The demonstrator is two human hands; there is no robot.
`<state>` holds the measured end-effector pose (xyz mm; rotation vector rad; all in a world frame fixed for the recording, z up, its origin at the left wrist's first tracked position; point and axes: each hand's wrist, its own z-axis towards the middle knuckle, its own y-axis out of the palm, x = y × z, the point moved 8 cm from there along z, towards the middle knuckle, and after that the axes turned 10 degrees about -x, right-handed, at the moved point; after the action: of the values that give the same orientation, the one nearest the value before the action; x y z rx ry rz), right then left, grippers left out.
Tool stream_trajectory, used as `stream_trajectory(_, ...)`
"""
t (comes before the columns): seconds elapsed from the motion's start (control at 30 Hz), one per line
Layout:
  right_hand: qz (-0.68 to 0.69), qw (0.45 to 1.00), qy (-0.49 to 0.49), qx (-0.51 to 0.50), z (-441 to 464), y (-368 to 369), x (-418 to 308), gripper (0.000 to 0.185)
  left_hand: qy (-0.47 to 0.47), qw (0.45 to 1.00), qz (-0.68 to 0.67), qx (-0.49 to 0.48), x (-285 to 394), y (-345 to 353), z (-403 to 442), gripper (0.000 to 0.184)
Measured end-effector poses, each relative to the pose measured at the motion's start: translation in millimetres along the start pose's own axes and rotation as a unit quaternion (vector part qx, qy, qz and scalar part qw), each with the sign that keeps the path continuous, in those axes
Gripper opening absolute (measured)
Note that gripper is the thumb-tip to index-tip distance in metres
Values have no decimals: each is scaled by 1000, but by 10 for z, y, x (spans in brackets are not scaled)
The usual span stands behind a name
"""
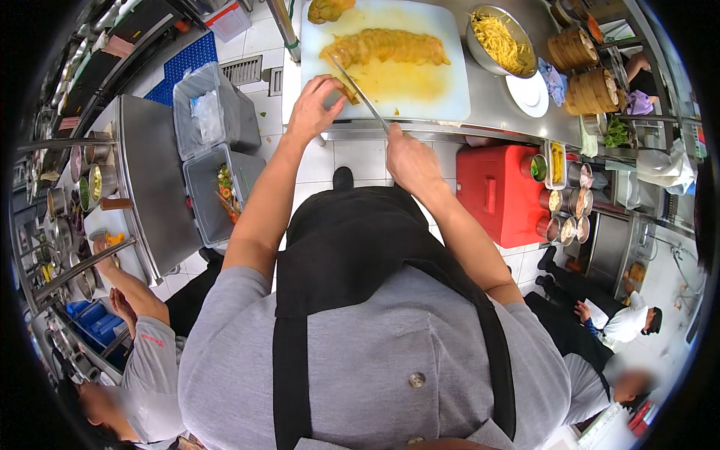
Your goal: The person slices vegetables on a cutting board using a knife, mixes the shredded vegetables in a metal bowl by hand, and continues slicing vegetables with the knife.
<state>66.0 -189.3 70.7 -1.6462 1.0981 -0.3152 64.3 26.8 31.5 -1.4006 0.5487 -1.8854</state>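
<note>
A white cutting board (pixel 442 90), stained yellow, lies on the steel counter in front of me. Across it stretches a row of thin, overlapping yellow vegetable slices (pixel 390 47), which look pickled. My left hand (pixel 313 111) is at the board's near left, its bent fingers holding a small yellow vegetable piece (pixel 349 91). In my right hand (pixel 412 159) is the handle of a kitchen knife (pixel 361 94). Its blade slants up and left beside that piece, the tip near the slices. Another yellow chunk (pixel 328 9) sits at the board's far left corner.
Right of the board are a metal bowl (pixel 501 41) of yellow shreds, a white plate (pixel 528 95) and bamboo steamers (pixel 591 91). A red box (pixel 487 196) stands below the counter. Grey bins (pixel 206 187) are on my left. Co-workers (pixel 142 360) stand on both sides.
</note>
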Motion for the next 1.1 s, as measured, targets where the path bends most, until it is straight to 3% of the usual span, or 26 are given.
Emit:
stream_trajectory(1.03, -20, 999, -14, -39, -19, -66, -28, 21, -4, 999, -14, 40, -51, 1, -19, 27)
stream_trajectory(1.1, 17, 1000, -10, 3, -24, -99, 33, 20, 0, 999, -10, 33, -17, -12, -15, 30)
